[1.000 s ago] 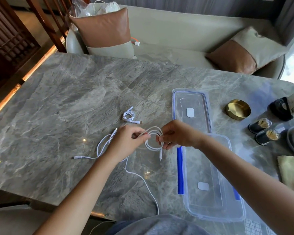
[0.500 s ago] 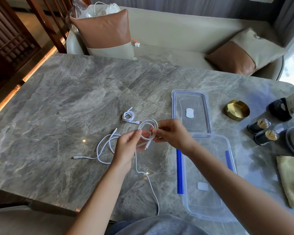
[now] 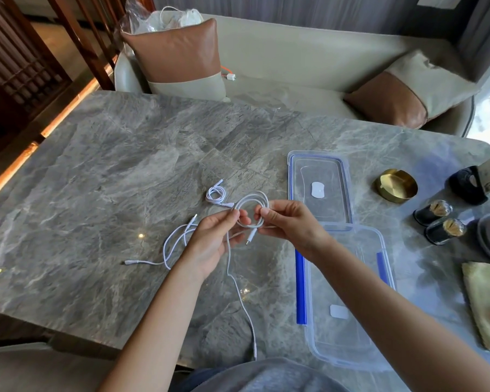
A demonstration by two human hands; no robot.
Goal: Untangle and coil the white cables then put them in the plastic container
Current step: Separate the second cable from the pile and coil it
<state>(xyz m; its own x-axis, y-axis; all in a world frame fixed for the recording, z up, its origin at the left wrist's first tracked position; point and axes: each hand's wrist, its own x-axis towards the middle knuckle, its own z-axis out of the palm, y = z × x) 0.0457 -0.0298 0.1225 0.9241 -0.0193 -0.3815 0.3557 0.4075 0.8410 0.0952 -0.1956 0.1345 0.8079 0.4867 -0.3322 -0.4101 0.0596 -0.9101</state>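
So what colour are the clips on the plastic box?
Blue. The clips on the clear plastic container show best in the head view.

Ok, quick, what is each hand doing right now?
Left hand: fingers pinch the left side of the coiled white cable.
Right hand: fingers pinch the right side of the same coil.

— Entry one: your arms?
— Left forearm (image 3: 159,315) and right forearm (image 3: 393,301), both bare up to the left grip (image 3: 210,241) and right grip (image 3: 292,224).
— Entry two: your clothing?
— One grey garment (image 3: 266,376), soft, at the bottom edge of view, with dark blue fabric (image 3: 194,376) beside it.
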